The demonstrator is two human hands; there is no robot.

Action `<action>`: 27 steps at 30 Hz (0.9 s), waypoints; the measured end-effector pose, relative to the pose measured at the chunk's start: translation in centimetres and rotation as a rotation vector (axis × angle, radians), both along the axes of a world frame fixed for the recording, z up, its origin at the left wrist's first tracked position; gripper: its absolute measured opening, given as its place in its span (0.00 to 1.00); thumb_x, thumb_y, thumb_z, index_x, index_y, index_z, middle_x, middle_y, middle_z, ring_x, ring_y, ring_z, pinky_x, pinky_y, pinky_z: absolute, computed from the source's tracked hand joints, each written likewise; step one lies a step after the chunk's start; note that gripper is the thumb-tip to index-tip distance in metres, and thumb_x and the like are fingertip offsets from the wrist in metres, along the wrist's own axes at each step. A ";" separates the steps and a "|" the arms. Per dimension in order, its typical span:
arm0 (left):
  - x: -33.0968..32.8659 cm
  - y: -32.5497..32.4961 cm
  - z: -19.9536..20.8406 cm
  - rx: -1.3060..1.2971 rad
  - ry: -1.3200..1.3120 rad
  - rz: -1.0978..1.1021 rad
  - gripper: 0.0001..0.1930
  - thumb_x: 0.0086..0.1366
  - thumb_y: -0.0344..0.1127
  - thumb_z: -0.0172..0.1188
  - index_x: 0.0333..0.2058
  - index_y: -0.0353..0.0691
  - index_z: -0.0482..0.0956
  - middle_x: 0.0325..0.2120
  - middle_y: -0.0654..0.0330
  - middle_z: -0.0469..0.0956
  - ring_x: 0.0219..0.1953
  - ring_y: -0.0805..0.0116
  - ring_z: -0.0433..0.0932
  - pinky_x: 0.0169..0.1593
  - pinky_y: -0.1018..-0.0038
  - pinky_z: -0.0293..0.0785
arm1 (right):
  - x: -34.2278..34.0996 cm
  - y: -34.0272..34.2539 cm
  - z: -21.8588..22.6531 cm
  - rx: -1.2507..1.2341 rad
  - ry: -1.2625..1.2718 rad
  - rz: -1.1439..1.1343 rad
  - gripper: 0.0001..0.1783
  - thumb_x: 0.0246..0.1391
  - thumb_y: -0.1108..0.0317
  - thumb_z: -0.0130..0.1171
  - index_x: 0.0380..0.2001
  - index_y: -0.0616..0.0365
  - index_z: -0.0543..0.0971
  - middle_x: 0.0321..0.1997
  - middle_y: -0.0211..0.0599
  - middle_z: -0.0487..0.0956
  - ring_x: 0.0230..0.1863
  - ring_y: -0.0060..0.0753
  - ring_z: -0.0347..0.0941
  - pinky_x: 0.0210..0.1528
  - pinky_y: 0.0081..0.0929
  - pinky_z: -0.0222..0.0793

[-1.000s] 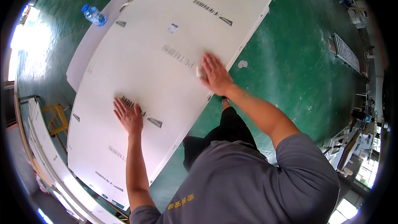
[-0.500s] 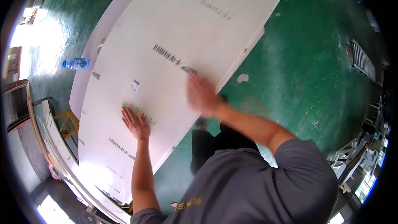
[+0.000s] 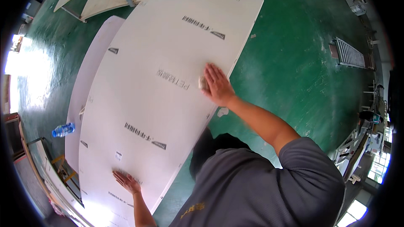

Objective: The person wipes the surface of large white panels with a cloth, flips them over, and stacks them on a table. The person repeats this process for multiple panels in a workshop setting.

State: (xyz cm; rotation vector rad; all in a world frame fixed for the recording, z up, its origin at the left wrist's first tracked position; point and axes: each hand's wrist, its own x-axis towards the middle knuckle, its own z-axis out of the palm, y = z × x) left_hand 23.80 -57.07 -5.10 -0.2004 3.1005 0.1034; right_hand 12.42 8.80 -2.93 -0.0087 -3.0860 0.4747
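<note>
A person in a grey shirt (image 3: 261, 176) leans over a long white panel (image 3: 168, 101), set slantwise in front of the body on a lilac-tinted sheet (image 3: 85, 80). The left hand (image 3: 127, 183) lies flat on the panel's near end, holding nothing, fingers extended; the right hand (image 3: 218, 86) appears to hold a pale pad (image 3: 203, 83) against the panel near its right edge, the underside of the grip hidden. Grit trapped beneath the pad could scratch the face, and hard pressure near that edge might shift the panel if its footing, largely out of sight, is poor. A jolt to the sheet could topple the blue-tinted plastic bottle (image 3: 63, 130) at its outer edge. The panel looks smooth, thin and faintly glossy, a straight-sided slab bowed by the lens, with dark print and a small label (image 3: 118, 155); the pad seems soft and rounded, the green floor (image 3: 286, 80) hard and shiny.
</note>
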 end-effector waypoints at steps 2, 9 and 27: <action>-1.6 2.1 -1.4 -0.075 0.041 0.192 0.44 0.75 0.65 0.30 0.73 0.31 0.43 0.75 0.44 0.42 0.77 0.47 0.41 0.77 0.56 0.36 | -2.9 4.9 -0.2 0.035 -0.033 -0.068 0.46 0.63 0.47 0.53 0.72 0.68 0.53 0.80 0.53 0.47 0.80 0.52 0.41 0.80 0.45 0.36; -17.0 20.6 -0.7 -0.002 -0.021 0.128 0.44 0.75 0.64 0.32 0.73 0.31 0.41 0.76 0.45 0.39 0.78 0.51 0.37 0.77 0.58 0.34 | -9.9 18.6 -1.4 0.118 -0.047 -0.244 0.45 0.67 0.45 0.46 0.73 0.69 0.49 0.80 0.52 0.44 0.81 0.51 0.37 0.80 0.43 0.34; -37.3 52.3 0.0 -0.042 -0.018 -0.046 0.43 0.75 0.58 0.37 0.72 0.27 0.42 0.75 0.43 0.39 0.77 0.48 0.37 0.77 0.56 0.33 | -24.8 51.8 -4.7 0.120 0.080 -0.414 0.45 0.64 0.47 0.52 0.71 0.71 0.54 0.78 0.59 0.50 0.79 0.58 0.43 0.79 0.46 0.40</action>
